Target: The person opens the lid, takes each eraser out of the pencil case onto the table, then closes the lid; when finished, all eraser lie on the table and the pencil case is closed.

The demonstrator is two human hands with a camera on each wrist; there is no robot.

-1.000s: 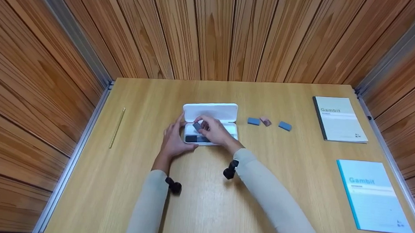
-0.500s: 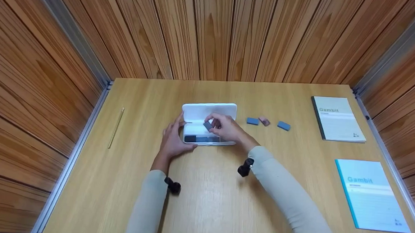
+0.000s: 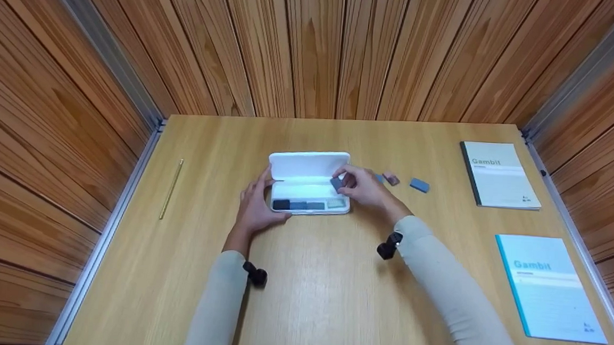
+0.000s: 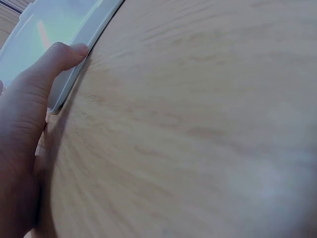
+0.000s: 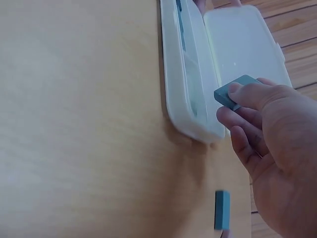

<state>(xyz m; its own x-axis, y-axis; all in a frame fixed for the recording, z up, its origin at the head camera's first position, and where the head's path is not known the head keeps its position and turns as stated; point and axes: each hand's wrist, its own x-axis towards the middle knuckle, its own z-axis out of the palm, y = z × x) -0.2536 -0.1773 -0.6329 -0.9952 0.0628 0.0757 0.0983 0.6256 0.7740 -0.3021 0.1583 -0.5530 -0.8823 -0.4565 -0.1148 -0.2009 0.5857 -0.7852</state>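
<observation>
Watching from afar, I see the right hand (image 3: 367,189) pinching a blue-grey block (image 3: 336,184) — it juts past the thumb and fingertips, above the right end of an open white case (image 3: 307,166) — while the left hand (image 3: 256,209) grips the case's left end.

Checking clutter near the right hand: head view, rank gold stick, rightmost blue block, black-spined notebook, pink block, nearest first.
1. Pink block: just to the right of the right hand.
2. Rightmost blue block: farther right.
3. Black-spined notebook: well off to the right.
4. Gold stick: opposite side, left of the white case.
</observation>
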